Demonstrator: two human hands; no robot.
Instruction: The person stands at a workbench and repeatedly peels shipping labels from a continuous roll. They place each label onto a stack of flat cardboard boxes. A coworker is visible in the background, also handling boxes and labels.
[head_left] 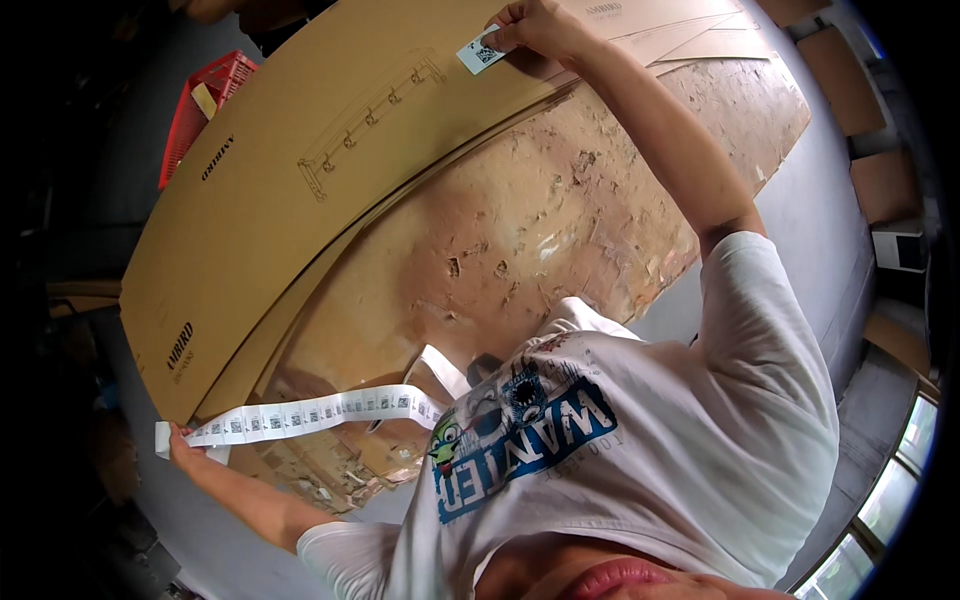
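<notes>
My right hand [540, 28] reaches over the far part of a large flat brown cardboard sheet [270, 240]. Its fingers are closed on the edge of a small white label [477, 57] with a square code, which lies on or just above the cardboard; I cannot tell which. A line drawing of a rack with hooks is printed on the sheet. Out at the left, my left hand [188, 448] grips one end of a long white strip of labels [300, 414]. That strip stretches toward my shirt, its other end hidden there. Several coded labels show along it.
More cardboard sheets lie under the top one, on a worn, torn brown table surface [530, 220]. A red plastic crate [190, 120] stands beyond the left far edge. Cardboard boxes [885, 187] line the right side, near windows [880, 500].
</notes>
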